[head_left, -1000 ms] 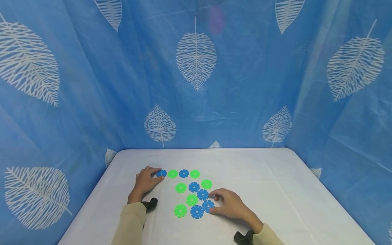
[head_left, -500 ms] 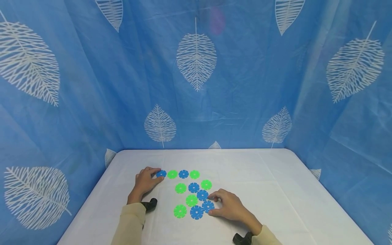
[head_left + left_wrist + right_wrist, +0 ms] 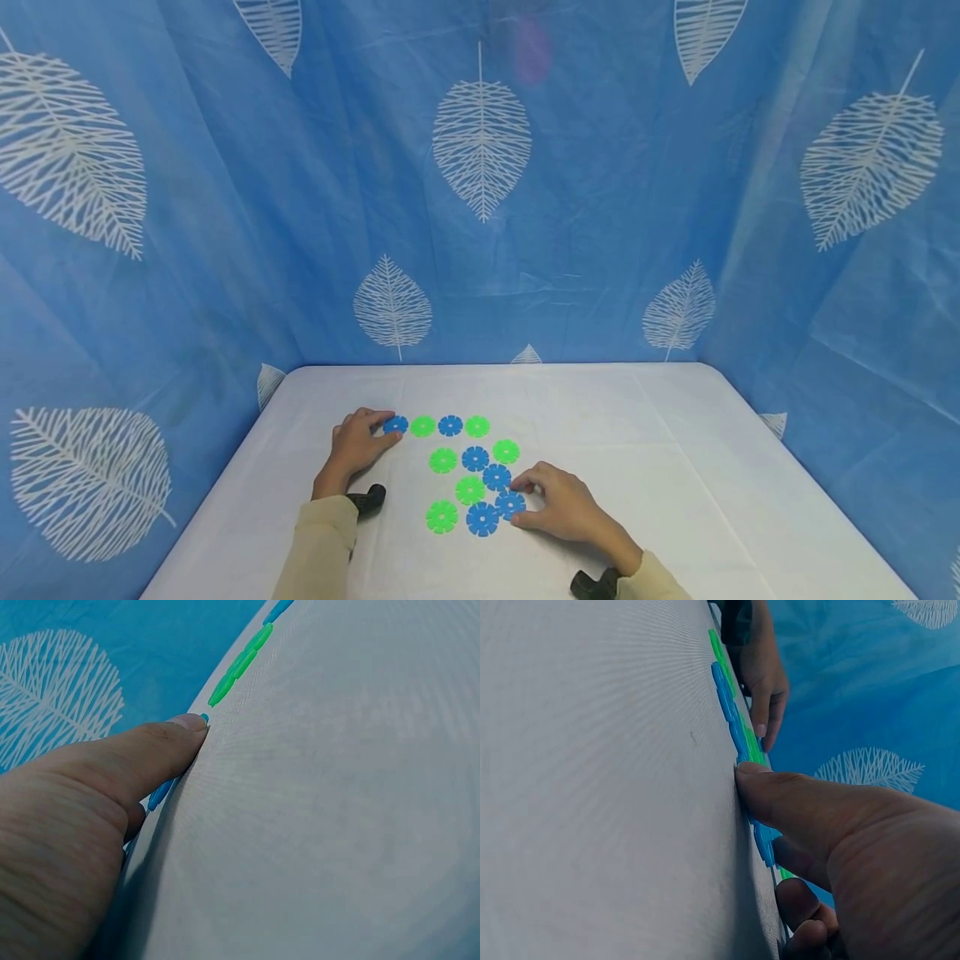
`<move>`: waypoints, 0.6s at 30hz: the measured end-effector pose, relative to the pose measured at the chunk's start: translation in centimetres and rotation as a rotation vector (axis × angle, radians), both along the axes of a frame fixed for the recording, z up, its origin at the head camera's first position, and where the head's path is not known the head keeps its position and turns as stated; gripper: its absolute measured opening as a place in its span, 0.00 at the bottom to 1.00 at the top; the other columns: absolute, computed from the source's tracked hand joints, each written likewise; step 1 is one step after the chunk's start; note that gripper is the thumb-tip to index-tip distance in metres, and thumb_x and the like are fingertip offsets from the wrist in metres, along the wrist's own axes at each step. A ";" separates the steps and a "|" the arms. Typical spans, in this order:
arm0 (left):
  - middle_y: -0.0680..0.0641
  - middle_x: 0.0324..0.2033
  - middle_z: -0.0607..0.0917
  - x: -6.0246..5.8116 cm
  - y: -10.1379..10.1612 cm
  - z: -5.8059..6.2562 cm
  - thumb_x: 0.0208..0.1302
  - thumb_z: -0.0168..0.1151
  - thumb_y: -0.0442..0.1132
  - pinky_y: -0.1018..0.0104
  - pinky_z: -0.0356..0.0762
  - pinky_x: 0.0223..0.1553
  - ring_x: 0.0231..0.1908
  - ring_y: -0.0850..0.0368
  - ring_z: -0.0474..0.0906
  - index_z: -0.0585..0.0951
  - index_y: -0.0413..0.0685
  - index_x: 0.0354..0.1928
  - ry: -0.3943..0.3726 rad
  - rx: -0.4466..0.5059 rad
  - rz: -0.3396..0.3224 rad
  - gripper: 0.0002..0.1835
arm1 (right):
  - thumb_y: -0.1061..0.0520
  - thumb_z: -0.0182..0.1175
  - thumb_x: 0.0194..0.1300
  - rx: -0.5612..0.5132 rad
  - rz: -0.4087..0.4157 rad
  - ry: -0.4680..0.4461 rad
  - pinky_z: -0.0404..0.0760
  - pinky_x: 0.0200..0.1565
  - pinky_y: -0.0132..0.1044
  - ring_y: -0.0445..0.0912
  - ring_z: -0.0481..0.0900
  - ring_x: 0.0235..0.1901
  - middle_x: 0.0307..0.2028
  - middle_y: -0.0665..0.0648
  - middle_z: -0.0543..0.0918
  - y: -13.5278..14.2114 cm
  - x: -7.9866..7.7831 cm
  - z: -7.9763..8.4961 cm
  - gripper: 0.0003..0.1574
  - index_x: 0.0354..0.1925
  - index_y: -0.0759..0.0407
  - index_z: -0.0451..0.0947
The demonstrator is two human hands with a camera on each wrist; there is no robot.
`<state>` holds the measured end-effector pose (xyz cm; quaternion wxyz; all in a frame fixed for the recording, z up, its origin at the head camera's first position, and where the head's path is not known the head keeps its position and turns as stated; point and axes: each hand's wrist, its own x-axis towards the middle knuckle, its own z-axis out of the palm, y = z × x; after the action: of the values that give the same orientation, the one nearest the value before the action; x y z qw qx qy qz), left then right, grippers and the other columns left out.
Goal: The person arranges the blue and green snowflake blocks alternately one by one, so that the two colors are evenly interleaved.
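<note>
Several blue and green snowflake building discs lie flat on the white table. In the head view, my left hand (image 3: 357, 442) holds the blue disc (image 3: 395, 426) at the left end of the back row, thumb and index finger at its edges. The left wrist view has the thumb (image 3: 169, 746) covering much of that disc. My right hand (image 3: 558, 500) has thumb and index finger about the edge of a blue disc (image 3: 510, 503) at the front right. Another blue disc (image 3: 497, 477) sits by the index fingertip. The right wrist view shows the thumb tip (image 3: 754, 771) low against the disc edges.
The back row continues with a green disc (image 3: 423, 427), a blue disc (image 3: 450, 426) and a green disc (image 3: 477, 427). Several more cluster nearer, including a green disc (image 3: 442, 517) and a blue disc (image 3: 482, 519). A blue leaf-patterned curtain (image 3: 600, 208) surrounds the table (image 3: 660, 450).
My right thumb has drawn slightly back off the front right blue disc to its edge. The left hand and the discs show no clear movement.
</note>
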<state>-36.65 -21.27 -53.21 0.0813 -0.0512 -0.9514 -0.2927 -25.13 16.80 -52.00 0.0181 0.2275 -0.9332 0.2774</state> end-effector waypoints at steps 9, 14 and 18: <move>0.43 0.55 0.80 -0.3 0.0 0.0 0.60 0.69 0.57 0.47 0.62 0.52 0.57 0.43 0.73 0.82 0.56 0.62 -0.012 -0.001 -0.003 0.29 | 0.34 0.72 0.54 0.009 -0.011 0.004 0.76 0.42 0.35 0.33 0.74 0.38 0.38 0.38 0.78 -0.2 -0.1 -0.1 0.26 0.48 0.41 0.83; 0.42 0.55 0.80 -0.3 0.0 0.1 0.61 0.69 0.57 0.47 0.62 0.53 0.57 0.42 0.73 0.81 0.55 0.62 -0.017 0.003 -0.006 0.29 | 0.34 0.73 0.53 0.014 -0.018 -0.010 0.76 0.43 0.37 0.33 0.74 0.39 0.38 0.37 0.78 -0.3 -0.2 0.0 0.27 0.48 0.41 0.83; 0.42 0.55 0.80 -0.2 0.0 0.2 0.61 0.69 0.57 0.47 0.61 0.52 0.57 0.42 0.73 0.81 0.54 0.62 -0.020 0.004 -0.010 0.29 | 0.35 0.73 0.52 0.018 -0.023 -0.026 0.76 0.44 0.38 0.33 0.75 0.39 0.39 0.37 0.78 -0.4 -0.3 0.1 0.26 0.48 0.42 0.83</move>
<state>-36.89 -21.32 -53.02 0.0702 -0.0530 -0.9513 -0.2956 -25.44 16.38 -51.87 0.0070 0.2132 -0.9385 0.2716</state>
